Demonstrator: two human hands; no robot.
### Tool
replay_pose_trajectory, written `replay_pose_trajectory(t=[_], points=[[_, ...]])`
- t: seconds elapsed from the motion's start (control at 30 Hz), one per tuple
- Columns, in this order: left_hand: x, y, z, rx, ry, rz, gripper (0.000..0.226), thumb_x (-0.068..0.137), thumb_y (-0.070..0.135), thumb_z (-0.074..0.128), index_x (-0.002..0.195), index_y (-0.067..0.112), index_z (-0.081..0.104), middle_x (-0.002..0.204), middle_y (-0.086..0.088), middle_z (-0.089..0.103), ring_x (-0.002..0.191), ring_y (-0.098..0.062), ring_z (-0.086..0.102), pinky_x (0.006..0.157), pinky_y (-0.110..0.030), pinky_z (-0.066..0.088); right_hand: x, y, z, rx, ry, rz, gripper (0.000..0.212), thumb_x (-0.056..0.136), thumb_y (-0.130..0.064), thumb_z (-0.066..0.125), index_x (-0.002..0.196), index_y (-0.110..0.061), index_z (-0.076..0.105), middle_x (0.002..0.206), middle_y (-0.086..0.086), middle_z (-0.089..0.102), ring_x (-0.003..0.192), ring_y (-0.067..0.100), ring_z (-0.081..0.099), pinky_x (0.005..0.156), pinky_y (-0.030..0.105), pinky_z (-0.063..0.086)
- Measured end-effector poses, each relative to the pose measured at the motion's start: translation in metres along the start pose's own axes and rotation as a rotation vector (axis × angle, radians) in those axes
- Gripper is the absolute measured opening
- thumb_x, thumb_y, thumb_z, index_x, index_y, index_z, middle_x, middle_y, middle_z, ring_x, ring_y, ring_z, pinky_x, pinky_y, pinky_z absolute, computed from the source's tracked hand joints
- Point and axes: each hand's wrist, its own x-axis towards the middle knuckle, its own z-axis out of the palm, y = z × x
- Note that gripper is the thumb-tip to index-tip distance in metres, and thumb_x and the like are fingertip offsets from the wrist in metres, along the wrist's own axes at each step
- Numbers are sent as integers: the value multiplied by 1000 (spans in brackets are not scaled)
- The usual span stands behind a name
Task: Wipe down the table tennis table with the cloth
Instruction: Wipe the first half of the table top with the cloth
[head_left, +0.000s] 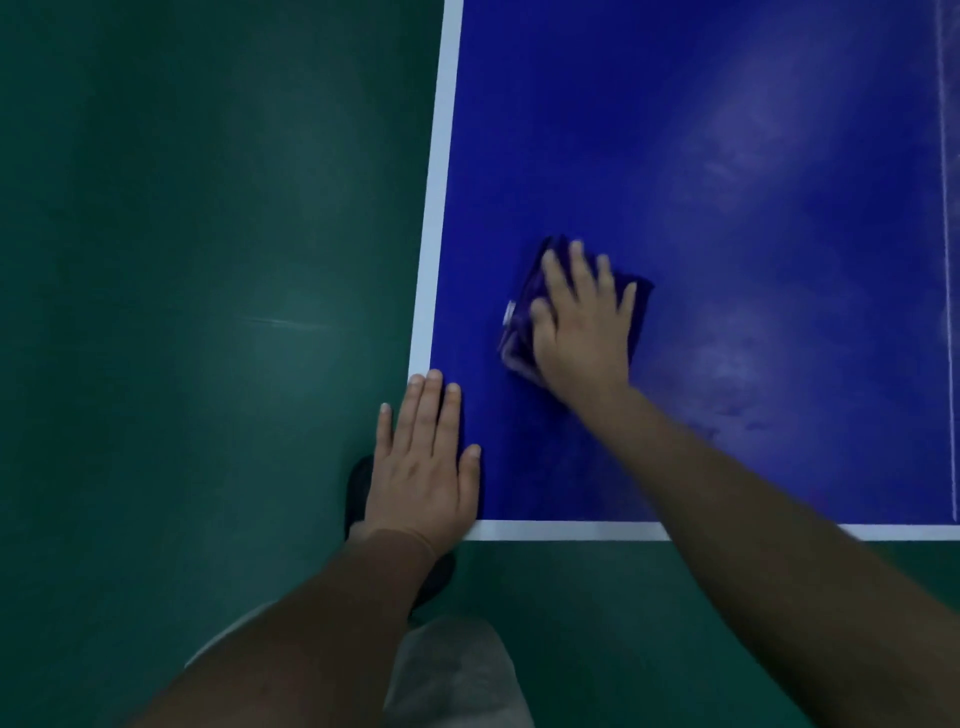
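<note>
Nearest me, my left grip (423, 467) lies flat on the near left corner of the table (727, 130), fingers straight and close together, holding nothing. Further in, my right grip (582, 322) presses palm-down on the cloth (519, 312), fingers straight and spread. The cloth is dark purple, folded into a bunched pad with a small white tag at its left edge. It shows past the fingertips and on both sides of that grip. Beyond, pale smears streak the blue surface.

cloth (519, 338) blurred, mostly hidden under right hand (582, 332), table (675, 130) cut off top and right
</note>
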Motion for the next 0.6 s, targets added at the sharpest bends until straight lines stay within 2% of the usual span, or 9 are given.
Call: replay_pose_trajectory(t=[0.1,0.17,0.23,0.3,0.37,0.43,0.5,0.6], points=[[0,1,-2,-15,-10,-4,64,100,39,27,156,6,29,165,-13,19,154,-24,9,121,-53,14,-72,16,2,-37,-73,-294,56,103,-43,30,157,-32,28,168,-4,17,155,27,12,121,63,11],[0,1,-2,-5,-13,0,65,100,39,27,156,6,30,165,-13,19,154,-25,10,121,-53,12,-72,41,-6,-66,-138,-395,55,102,-45,32,156,-35,31,167,-7,19,155,26,17,119,64,17],[0,1,-2,8,-16,3,65,100,40,27,156,7,29,165,-12,19,154,-25,10,122,-53,11,-29,45,-15,-84,-110,-301,57,99,-46,30,155,-35,34,166,-4,24,153,29,22,117,66,18],[0,1,-2,7,-20,6,65,101,41,26,157,8,27,166,-12,18,154,-24,8,123,-53,11,22,25,-16,-45,-71,-72,61,97,-51,23,157,-39,27,168,-6,17,154,31,15,119,67,9],[-1,0,-1,-5,-9,12,65,101,41,26,157,8,26,166,-11,18,155,-24,8,123,-53,12,40,-4,-10,19,-47,68,62,97,-56,18,157,-42,21,169,-7,10,155,32,8,119,67,2],[-3,0,1,-46,24,22,65,101,39,27,156,6,27,166,-11,20,154,-24,12,123,-54,12,9,-25,3,-8,11,31,60,98,-56,24,156,-40,27,168,-5,15,153,35,13,118,69,6],[-3,-2,3,-73,70,15,65,101,38,28,156,4,27,165,-12,21,154,-24,14,123,-54,13,-64,-31,15,-48,42,-85,58,99,-54,33,155,-38,32,167,-2,20,152,36,18,118,68,10],[-3,-1,5,-18,90,-17,65,101,41,28,156,6,26,166,-12,19,154,-23,12,123,-51,9,-158,-3,24,-49,-18,-233,56,101,-55,32,155,-40,30,168,-6,17,154,32,13,119,66,8]])
